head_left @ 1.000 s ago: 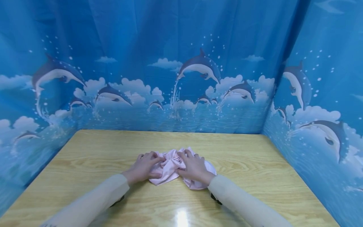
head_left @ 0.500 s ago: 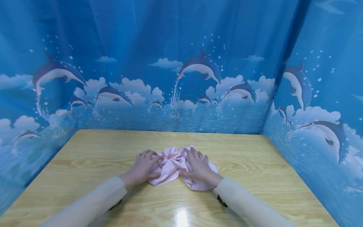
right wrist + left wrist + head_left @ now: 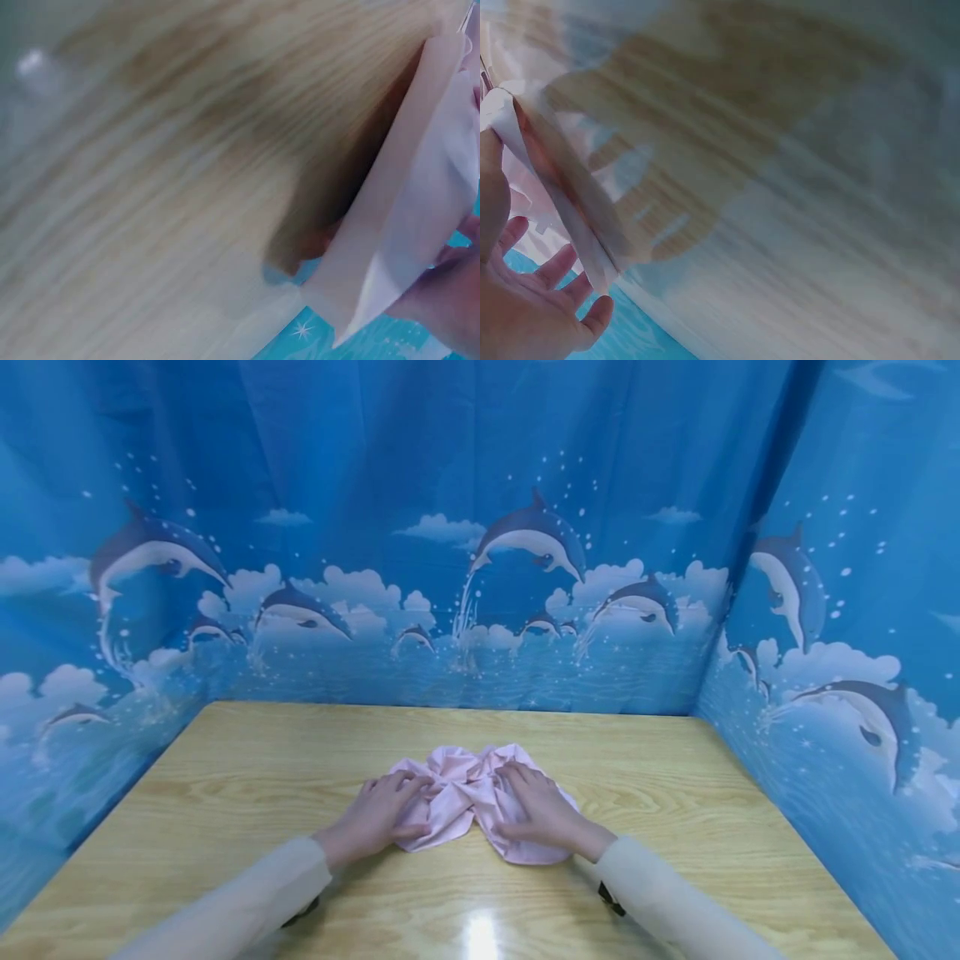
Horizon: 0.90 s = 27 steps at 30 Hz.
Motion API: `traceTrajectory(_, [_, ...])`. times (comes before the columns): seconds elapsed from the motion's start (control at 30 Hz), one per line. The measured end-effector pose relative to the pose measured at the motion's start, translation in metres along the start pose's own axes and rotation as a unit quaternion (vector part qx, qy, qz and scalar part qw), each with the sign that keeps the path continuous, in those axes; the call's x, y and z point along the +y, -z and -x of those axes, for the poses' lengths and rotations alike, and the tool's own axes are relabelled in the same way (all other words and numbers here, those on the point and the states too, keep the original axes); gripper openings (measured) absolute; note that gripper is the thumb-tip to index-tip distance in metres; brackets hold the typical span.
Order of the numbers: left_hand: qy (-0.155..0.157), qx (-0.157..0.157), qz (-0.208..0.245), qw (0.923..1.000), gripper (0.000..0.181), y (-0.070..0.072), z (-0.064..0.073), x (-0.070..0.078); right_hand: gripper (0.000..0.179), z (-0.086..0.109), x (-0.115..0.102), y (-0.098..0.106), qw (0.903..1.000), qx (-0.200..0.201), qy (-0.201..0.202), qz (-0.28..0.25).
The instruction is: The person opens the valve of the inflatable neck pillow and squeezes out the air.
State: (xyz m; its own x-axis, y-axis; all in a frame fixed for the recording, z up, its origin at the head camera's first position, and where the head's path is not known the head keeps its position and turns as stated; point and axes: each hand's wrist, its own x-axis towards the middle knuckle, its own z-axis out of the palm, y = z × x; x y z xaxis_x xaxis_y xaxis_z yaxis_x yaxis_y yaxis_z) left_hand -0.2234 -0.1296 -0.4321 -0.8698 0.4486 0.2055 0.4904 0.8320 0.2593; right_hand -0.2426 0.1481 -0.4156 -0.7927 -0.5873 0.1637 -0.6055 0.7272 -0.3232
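Observation:
A pale pink cloth (image 3: 452, 808) lies on the wooden table, bunched and creased at its middle and flared out on both sides like a bow. My left hand (image 3: 378, 814) rests at its left side, fingers loosely spread. Over the right side lies my right hand (image 3: 542, 810), its fingers spread on the fabric. In the left wrist view the cloth's raised edge (image 3: 559, 187) stands beside the left hand (image 3: 532, 300), whose fingers are apart. In the right wrist view a fold of the cloth (image 3: 409, 187) hides much of the right hand (image 3: 442, 304).
The light wooden table (image 3: 262, 752) has a glossy top that mirrors the left hand in the left wrist view. Blue curtains (image 3: 420, 460) printed with dolphins hang along the table's back and sides.
My right hand has slid to the right and its fingers have spread. My left hand has shifted slightly left. More of the cloth's gathered middle shows between them.

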Motion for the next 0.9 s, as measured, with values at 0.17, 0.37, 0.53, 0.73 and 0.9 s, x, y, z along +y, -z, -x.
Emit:
traceTrajectory(0.17, [-0.008,-0.013,0.004,0.9999,0.073,-0.001,0.000,-0.005,0.094,0.002,0.010,0.001,0.9995,-0.027,0.003,-0.016])
traceTrajectory(0.37, [-0.012,-0.034,0.001,0.9994,0.080,0.000,-0.001,-0.015,0.101,0.007,0.021,0.004,0.9978,-0.060,-0.011,-0.028])
traceTrajectory(0.53, [-0.026,-0.055,-0.001,0.9982,0.084,0.006,0.001,-0.027,0.103,0.012,0.029,0.008,0.9967,-0.073,-0.019,-0.028])
traceTrajectory(0.73, [-0.045,-0.079,0.010,0.9958,0.081,0.015,0.001,-0.039,0.098,0.014,0.038,0.012,0.9966,-0.079,-0.007,-0.021])
traceTrajectory(0.9, [-0.050,-0.091,0.016,0.9945,0.075,0.021,0.001,-0.045,0.094,0.015,0.040,0.015,0.9968,-0.077,0.005,-0.019])
